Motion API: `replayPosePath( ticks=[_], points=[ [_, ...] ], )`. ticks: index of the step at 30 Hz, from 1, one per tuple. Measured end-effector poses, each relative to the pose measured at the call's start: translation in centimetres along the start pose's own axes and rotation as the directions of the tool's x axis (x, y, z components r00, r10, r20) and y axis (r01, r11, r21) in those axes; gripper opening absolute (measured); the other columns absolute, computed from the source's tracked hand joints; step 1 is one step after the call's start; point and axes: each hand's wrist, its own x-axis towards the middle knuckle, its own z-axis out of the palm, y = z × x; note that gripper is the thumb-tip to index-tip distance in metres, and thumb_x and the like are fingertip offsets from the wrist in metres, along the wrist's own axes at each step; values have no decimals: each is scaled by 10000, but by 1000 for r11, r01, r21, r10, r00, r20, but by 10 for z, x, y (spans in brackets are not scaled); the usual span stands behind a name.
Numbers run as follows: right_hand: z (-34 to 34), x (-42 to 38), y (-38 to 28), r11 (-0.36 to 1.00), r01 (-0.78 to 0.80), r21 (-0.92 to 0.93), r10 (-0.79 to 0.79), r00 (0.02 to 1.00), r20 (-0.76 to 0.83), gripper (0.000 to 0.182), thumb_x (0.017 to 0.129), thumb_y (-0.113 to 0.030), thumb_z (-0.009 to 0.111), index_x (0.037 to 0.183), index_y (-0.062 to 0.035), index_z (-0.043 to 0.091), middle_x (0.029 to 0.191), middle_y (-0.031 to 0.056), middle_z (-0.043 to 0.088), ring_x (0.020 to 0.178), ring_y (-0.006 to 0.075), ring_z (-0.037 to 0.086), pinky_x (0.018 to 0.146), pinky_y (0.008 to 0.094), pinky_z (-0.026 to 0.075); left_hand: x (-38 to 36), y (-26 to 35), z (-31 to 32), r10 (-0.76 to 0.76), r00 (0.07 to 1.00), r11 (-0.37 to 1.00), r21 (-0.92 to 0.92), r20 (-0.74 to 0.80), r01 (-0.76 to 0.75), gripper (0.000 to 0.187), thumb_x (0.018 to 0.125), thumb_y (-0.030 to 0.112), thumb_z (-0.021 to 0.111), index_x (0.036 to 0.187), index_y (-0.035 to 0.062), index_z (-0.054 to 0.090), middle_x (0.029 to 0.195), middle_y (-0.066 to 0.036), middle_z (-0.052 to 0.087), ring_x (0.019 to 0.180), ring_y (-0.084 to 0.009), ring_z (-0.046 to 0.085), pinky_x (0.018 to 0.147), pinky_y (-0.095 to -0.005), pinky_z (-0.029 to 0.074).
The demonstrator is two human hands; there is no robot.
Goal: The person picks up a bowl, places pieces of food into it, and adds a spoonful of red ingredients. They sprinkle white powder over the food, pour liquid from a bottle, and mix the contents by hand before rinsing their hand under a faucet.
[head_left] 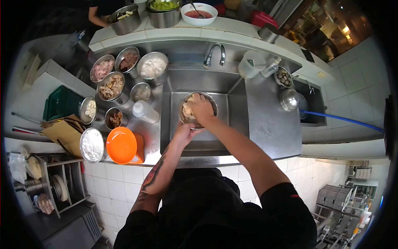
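In the sink basin [236, 133] I have a round metal bowl [215, 103] of pale, wet pieces that look like raw meat [187, 111]. My left hand [185, 132] grips the bowl low on its near left side, thumb along the rim. My right hand [202, 108] reaches down into the bowl, its fingers curled into the pieces and the fingertips partly hidden among them. A steel faucet [214, 56] arches behind the bowl. Left of the basin a white squeeze bottle [146, 112] leans toward it.
Metal bowls of cut meat [112, 86], white pieces [153, 66] and white powder [91, 145] crowd the left counter beside an orange container [121, 145]. On the right stand a translucent tub [251, 66] and a bowl of shellfish [283, 77]. A person's arm [96, 17] shows behind the ledge.
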Motion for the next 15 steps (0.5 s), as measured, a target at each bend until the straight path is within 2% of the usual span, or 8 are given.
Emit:
replayPosePath(
  ticks=[3, 5, 7, 9, 10, 11, 13, 15],
  points=[
    [-9, 3, -12, 1000, -14, 12, 14, 1000, -10, 324, 875, -180, 607, 1173, -286, 679, 1262, 163, 503, 1044, 387, 631, 860, 437, 536, 8, 15, -20, 0, 1000, 1000, 9, 7, 0, 769, 766, -190, 432, 1461, 100, 270, 1362, -270, 475, 1130, -471, 608, 842, -566, 619],
    [-22, 2, -7, 987, -53, 149, 29, 987, 157, 437, 854, -132, 631, 1261, -288, 613, 1319, 175, 450, 1091, 385, 611, 871, 448, 533, 9, 21, -25, 7, 1000, 999, 42, -10, -7, 778, 766, -193, 427, 1466, 101, 259, 1373, -269, 466, 1137, -473, 603, 853, -564, 616],
    [-24, 6, -7, 968, -162, 192, 121, 970, 209, 498, 804, -97, 675, 1274, -237, 590, 1274, 177, 496, 1068, 401, 630, 865, 474, 533, -1, 32, -7, 52, 998, 998, 33, -25, -51, 801, 759, -190, 430, 1477, 108, 234, 1396, -261, 447, 1149, -473, 597, 841, -564, 620],
    [-5, 16, 1, 955, -244, 169, 238, 970, 55, 455, 797, -85, 671, 1238, -151, 582, 1202, 196, 567, 992, 411, 665, 823, 494, 541, -6, 24, 6, 57, 998, 998, 22, -7, -57, 813, 753, -192, 439, 1476, 111, 225, 1399, -257, 444, 1151, -474, 595, 840, -566, 619],
    [-6, 14, 4, 952, -205, 227, 215, 976, -19, 299, 816, -88, 643, 1114, -72, 623, 1126, 216, 614, 896, 416, 689, 793, 501, 551, -7, 18, 10, 73, 997, 996, 43, -20, -72, 815, 750, -194, 439, 1475, 114, 228, 1399, -254, 444, 1157, -473, 592, 840, -570, 618],
    [-6, 16, 5, 952, -204, 228, 214, 977, -20, 299, 816, -88, 643, 1114, -72, 623, 1126, 216, 614, 896, 416, 689, 793, 501, 551, -8, 14, 14, 87, 996, 994, 64, -32, -85, 817, 748, -196, 439, 1473, 117, 231, 1400, -252, 444, 1163, -473, 588, 841, -574, 617],
    [-14, 14, 0, 916, -302, 266, 274, 952, 138, 187, 861, -87, 575, 1018, -52, 670, 1129, 235, 633, 917, 388, 691, 812, 483, 555, -6, 9, 10, 93, 995, 995, 48, -34, -92, 790, 746, -192, 439, 1460, 87, 248, 1383, -262, 457, 1152, -464, 598, 840, -575, 617],
    [-9, 14, -4, 945, -269, 184, 231, 951, 206, 173, 842, -91, 597, 986, -49, 684, 1112, 231, 650, 949, 377, 687, 824, 471, 554, 3, 15, -7, -25, 998, 999, 37, 51, 23, 813, 741, -186, 444, 1454, 139, 227, 1369, -262, 463, 1130, -449, 616, 813, -540, 636]
  ],
)
